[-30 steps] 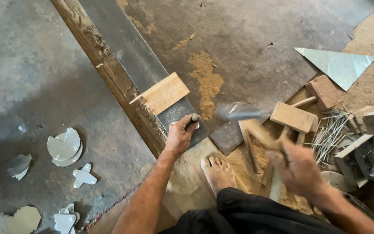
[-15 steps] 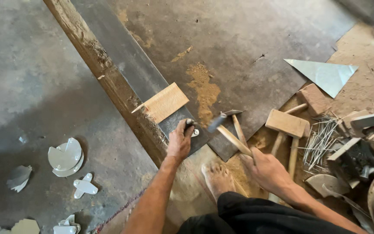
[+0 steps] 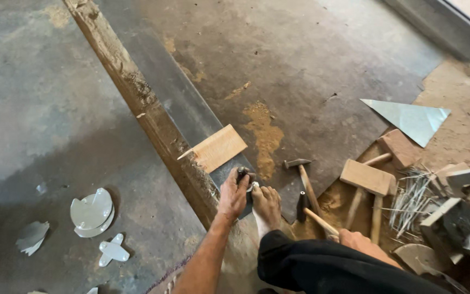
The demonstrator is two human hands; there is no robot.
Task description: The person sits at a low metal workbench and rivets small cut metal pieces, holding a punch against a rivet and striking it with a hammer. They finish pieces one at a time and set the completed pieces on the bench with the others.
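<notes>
The punch stands on the dark metal sheet, pinched by the left hand — bare toes just beside it. A glancing hammer blow could catch them (or the fingers). The right hand grips a hammer handle low at its side; a wooden mallet lies beyond.

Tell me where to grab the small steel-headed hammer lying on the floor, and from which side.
Probably grip the hammer at mid-handle, coming from above, fingers closing across it. It lies flat and free, steel head pointing away, handle running back toward the person. The right hand, already on another handle, is nearest.
</notes>
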